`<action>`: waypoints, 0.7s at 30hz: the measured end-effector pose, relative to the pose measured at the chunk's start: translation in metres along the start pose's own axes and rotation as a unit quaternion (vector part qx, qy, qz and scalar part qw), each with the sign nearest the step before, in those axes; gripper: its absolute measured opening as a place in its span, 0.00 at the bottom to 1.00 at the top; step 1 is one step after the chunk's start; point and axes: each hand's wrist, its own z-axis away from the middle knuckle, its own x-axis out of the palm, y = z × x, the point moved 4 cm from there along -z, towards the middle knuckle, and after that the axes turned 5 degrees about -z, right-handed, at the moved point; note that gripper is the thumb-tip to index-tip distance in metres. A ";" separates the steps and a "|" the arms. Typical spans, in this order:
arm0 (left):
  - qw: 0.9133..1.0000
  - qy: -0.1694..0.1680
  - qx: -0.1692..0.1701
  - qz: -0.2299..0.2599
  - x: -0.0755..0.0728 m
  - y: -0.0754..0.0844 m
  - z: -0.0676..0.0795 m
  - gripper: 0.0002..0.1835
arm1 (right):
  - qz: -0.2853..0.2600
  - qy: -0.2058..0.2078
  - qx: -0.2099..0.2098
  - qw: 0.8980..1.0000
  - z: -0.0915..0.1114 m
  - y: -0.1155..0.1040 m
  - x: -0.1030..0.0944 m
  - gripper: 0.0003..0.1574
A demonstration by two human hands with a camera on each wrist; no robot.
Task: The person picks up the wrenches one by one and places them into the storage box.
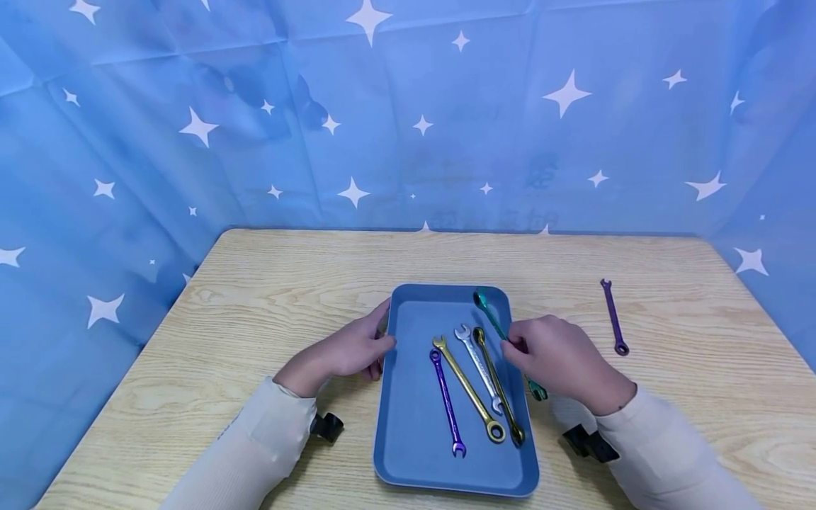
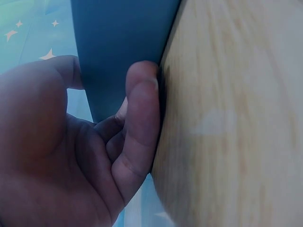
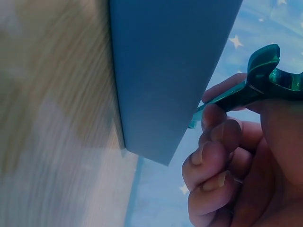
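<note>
A blue-grey tray [image 1: 408, 439] lies on the table with several wrenches in it: a purple wrench [image 1: 449, 404], a gold wrench [image 1: 470, 389], a silver wrench [image 1: 479, 368] and a dark gold wrench [image 1: 499, 386]. My left hand [image 1: 353, 348] rests against the tray's left side, its thumb at the rim and fingers along the outer wall [image 2: 118, 42]. Over the right rim, my right hand [image 1: 561, 358] pinches a green wrench [image 1: 489, 312] around its middle. The open end of the green wrench [image 3: 272, 75] sticks out beside the thumb in the right wrist view.
Another purple wrench [image 1: 614, 316] lies on the wooden table [image 1: 287, 283], right of the tray. A blue curtain [image 1: 408, 120] with white stars hangs behind the table and along its sides. Both wrists carry black camera mounts [image 1: 328, 427].
</note>
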 end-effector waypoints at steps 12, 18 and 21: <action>1.000 0.003 -0.003 0.000 0.000 0.001 0.000 0.42 | 0.007 0.005 -0.010 1.000 0.001 -0.002 0.001 0.29; 1.000 0.002 -0.001 0.000 0.000 0.001 0.000 0.42 | 0.004 -0.002 -0.006 1.000 0.000 -0.002 0.004 0.29; 1.000 0.001 0.000 0.002 0.000 0.001 0.000 0.42 | 0.001 -0.002 -0.006 1.000 0.000 -0.003 0.005 0.29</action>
